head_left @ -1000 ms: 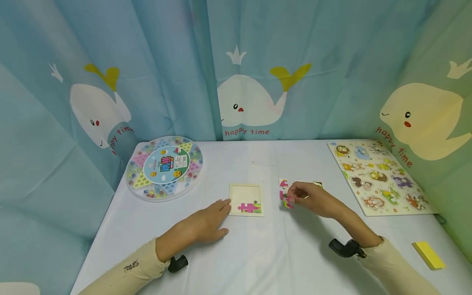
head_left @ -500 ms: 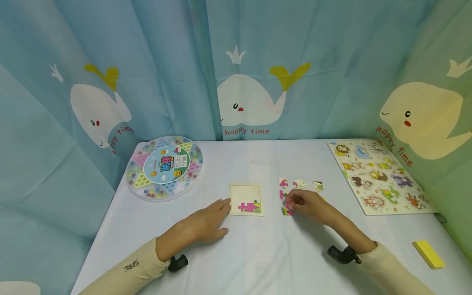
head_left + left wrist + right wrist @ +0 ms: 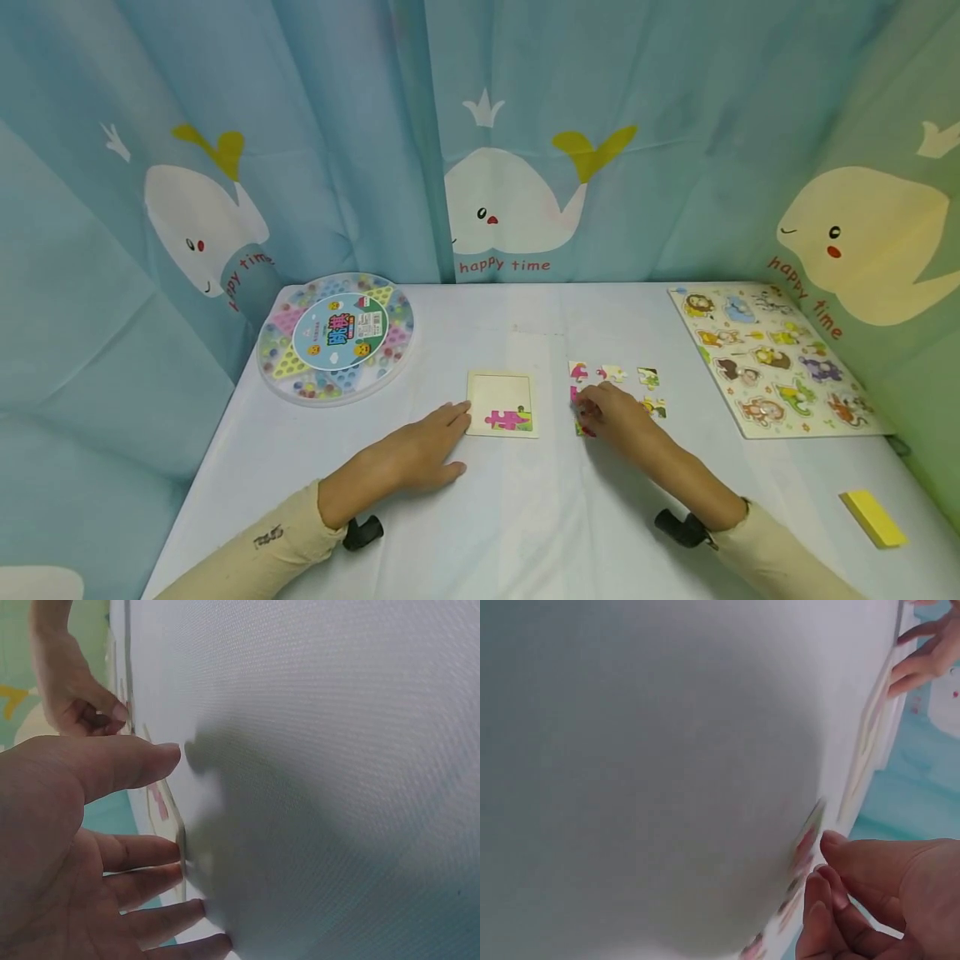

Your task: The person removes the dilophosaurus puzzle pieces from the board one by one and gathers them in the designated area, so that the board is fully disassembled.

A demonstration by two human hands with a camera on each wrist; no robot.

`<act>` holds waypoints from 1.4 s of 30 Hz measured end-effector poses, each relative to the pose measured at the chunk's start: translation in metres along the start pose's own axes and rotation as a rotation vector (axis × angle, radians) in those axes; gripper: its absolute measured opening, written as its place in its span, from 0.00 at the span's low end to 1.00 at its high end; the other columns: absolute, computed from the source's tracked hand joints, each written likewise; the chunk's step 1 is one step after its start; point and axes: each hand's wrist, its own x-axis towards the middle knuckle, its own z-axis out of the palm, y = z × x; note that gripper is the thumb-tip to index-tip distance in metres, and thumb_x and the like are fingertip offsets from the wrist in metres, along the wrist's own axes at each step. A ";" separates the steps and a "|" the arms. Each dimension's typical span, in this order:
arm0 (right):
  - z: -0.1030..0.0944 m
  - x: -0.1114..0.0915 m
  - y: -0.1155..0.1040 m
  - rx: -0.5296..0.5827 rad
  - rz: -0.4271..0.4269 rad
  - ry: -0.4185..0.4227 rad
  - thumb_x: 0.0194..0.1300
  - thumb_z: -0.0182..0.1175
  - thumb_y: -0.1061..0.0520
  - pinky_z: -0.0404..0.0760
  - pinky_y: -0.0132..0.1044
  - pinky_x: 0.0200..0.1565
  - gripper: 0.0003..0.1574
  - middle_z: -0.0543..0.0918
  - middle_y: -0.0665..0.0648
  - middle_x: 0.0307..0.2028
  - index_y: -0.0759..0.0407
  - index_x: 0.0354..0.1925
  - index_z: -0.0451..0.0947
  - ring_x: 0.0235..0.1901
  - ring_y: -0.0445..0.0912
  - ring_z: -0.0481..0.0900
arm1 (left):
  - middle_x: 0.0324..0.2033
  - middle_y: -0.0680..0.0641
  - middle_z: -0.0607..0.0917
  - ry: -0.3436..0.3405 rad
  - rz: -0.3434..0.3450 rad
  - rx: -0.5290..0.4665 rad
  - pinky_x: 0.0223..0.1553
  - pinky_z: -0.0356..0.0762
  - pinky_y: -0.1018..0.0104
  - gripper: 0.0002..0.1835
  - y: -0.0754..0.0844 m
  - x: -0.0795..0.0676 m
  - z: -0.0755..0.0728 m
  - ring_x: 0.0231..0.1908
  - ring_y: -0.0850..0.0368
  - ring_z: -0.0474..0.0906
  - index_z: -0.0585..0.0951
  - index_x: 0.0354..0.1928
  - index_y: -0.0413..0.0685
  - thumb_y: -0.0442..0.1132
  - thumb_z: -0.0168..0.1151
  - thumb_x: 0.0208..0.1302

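Observation:
My left hand [image 3: 423, 450] lies palm down on the white table, its fingertips touching the left edge of a small wooden puzzle tray [image 3: 491, 392]. Joined pink and green puzzle pieces [image 3: 510, 419] fill the tray's lower right part. To the right, my right hand [image 3: 622, 421] hovers low over loose puzzle pieces, fingers bent. In the right wrist view, a gap separates its thumb [image 3: 847, 851] from the bent fingers, with no piece visible between them. One loose piece [image 3: 582, 431] lies just below the fingertips; another [image 3: 574, 393] is partly covered by the hand.
More loose pieces lie beyond the right hand, including a green-edged one [image 3: 648, 377]. A round marble board game [image 3: 337, 337] sits back left. An animal peg puzzle [image 3: 772, 358] lies back right, a yellow block [image 3: 873, 518] front right. A whale-print curtain [image 3: 345, 167] surrounds the table.
My right hand has lowered a pink and green piece onto the table and let it go, then shifted slightly away. The left hand stays at the tray.

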 end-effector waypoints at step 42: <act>0.045 0.030 -0.072 0.064 -0.126 -0.075 0.65 0.73 0.66 0.85 0.40 0.46 0.16 0.77 0.56 0.41 0.63 0.46 0.76 0.40 0.46 0.79 | 0.83 0.43 0.57 0.011 0.009 -0.005 0.80 0.57 0.51 0.39 -0.003 0.002 0.002 0.82 0.44 0.54 0.63 0.80 0.38 0.49 0.63 0.76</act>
